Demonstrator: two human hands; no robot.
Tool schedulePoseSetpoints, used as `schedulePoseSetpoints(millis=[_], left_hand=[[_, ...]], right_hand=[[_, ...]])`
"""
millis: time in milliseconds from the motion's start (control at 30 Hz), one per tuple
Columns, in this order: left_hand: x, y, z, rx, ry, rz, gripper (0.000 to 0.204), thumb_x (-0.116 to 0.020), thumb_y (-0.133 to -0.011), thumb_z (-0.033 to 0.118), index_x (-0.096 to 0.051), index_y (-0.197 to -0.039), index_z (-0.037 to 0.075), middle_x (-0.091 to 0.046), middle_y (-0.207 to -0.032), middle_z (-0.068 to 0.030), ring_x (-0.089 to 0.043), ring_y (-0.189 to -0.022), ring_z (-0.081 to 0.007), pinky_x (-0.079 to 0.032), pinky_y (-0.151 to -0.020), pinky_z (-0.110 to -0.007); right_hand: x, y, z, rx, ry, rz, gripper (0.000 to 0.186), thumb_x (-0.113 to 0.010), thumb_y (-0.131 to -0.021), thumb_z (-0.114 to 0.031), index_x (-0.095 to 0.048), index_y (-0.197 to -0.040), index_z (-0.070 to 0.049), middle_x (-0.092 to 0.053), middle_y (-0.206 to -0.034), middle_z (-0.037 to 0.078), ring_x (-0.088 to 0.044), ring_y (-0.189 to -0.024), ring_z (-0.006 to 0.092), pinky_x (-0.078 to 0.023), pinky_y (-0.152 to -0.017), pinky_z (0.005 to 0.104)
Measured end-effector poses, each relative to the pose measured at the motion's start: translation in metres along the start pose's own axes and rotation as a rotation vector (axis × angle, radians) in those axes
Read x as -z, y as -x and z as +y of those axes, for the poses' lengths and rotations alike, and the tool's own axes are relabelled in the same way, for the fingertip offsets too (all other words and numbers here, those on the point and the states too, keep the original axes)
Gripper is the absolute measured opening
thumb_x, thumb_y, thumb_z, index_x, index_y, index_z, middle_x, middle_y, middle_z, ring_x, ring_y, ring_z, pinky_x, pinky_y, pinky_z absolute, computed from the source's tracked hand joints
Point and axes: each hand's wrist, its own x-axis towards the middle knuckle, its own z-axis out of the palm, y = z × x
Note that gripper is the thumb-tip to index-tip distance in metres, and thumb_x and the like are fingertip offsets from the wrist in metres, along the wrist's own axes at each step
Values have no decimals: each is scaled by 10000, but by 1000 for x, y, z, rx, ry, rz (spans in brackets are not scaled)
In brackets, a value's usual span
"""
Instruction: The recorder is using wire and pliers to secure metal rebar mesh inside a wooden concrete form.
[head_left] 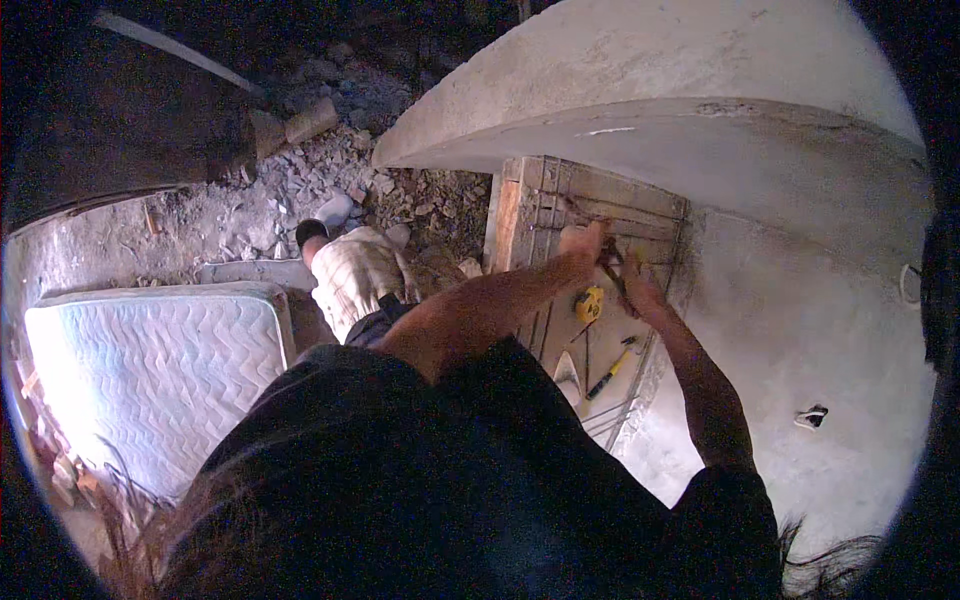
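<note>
My left hand (583, 243) is closed among thin dark steel rods (545, 215) laid over a wooden bench (640, 205); what its fingers hold is too blurred to name. Just to the right, my right hand (645, 290) is closed around the handle of a dark pincer-like tool (613, 262), whose upper end reaches toward my left hand. Below the hands, a yellow tape measure (589, 304) lies on the bench. Nearer to me are a hammer with a yellow and black handle (607, 375) and a pale pointed object (567, 378).
A curved concrete slab (650, 70) overhangs the bench's far side. At the left another person in a pale shirt (360, 270) bends low beside rubble (320, 170). A mattress (160, 370) stands left of me, and a pale concrete surface (780, 330) spreads at the right.
</note>
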Motion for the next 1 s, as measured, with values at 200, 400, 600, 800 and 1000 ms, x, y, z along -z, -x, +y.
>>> schedulePoseSetpoints(millis=[200, 400, 600, 800, 1000], left_hand=[[2, -16, -43, -214, 34, -461, 311, -471, -829, 340, -541, -854, 38, -561, -712, -74, -553, -625, -192, -437, -564, -344], [-42, -1, -59, -357, -629, 34, 256, -493, -815, 242, -525, -950, 26, -568, -853, -143, -571, -726, -259, -437, -578, -437], [-16, -2, -76, -1381, -1675, -250, 348, -506, -750, 203, -490, -1005, -34, -522, -872, -177, -502, -751, -319, -397, -547, -441], [-32, 16, -73, -1315, -2065, -608, 406, -586, -667, 263, -570, -899, -69, -525, -896, -207, -494, -826, -326, -416, -641, -432], [-38, 64, -43, -1132, -1861, -473, 382, -570, -696, 239, -557, -941, -54, -538, -852, -199, -509, -805, -318, -425, -653, -422]], right_hand=[[-61, 16, 60, 79, -954, -776, 358, -403, -870, -373, -486, -1014, -56, -512, -641, 53, -489, -481, 132, -426, -442, 264], [-79, 80, 9, 355, -963, -131, 331, -483, -861, -330, -477, -991, -26, -530, -638, 68, -530, -533, 170, -465, -506, 306], [-86, 93, 60, 351, -1139, 132, 321, -503, -854, -315, -487, -987, -23, -562, -687, 68, -563, -605, 156, -474, -548, 289], [-105, 94, 90, 385, -866, 215, 397, -465, -878, -273, -397, -1188, -35, -587, -998, 129, -580, -869, 187, -460, -749, 310], [-109, 109, 75, 473, -1411, 117, 555, -395, -884, -395, -232, -1313, -83, -499, -1163, 132, -514, -1014, 220, -417, -838, 377]])
